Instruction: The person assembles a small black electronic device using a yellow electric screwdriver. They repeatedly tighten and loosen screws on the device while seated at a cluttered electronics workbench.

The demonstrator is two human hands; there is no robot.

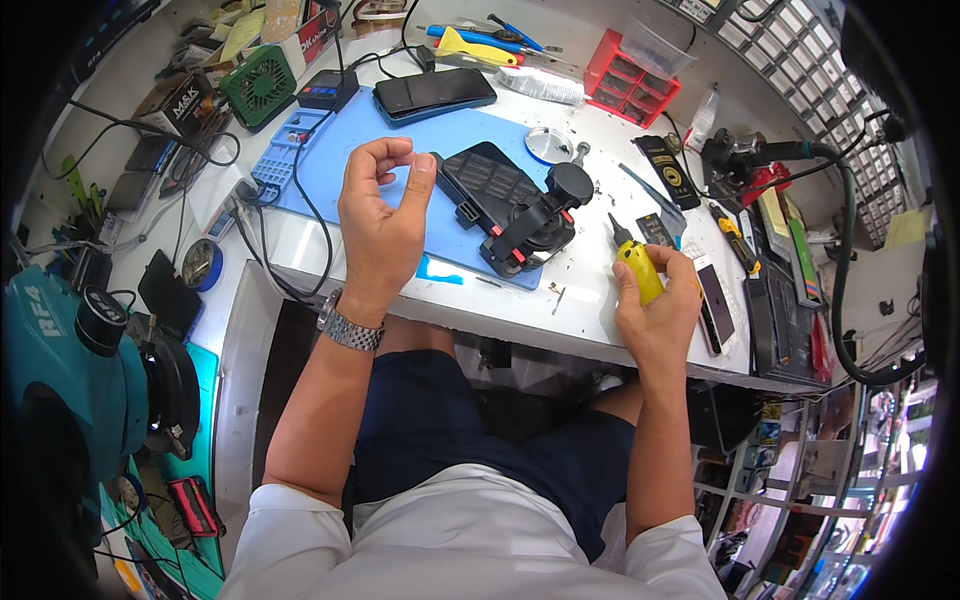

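My right hand [660, 305] grips a small yellow squeeze bottle [642, 268] with its dark, narrow nozzle pointing up and left. Over the front edge of the blue mat [335, 150], my left hand [385, 225] is raised, its fingers loosely curled and the thumb apart from them. Nothing shows between them. Between both hands lies a dark phone [485, 175], held in a black clamp [522, 235] with red parts and a round knob. Neither hand grips the clamped phone; the left thumb tip appears close to its corner.
Another phone [435, 93] lies at the mat's back. A round metal tin [550, 146] and a red drawer box [632, 80] stand beyond the clamp. To the right are a white-framed phone [715, 305] and a yellow-black cutter [735, 240]. A teal microscope [75, 345] stands left; cables [320, 215] cross the table.
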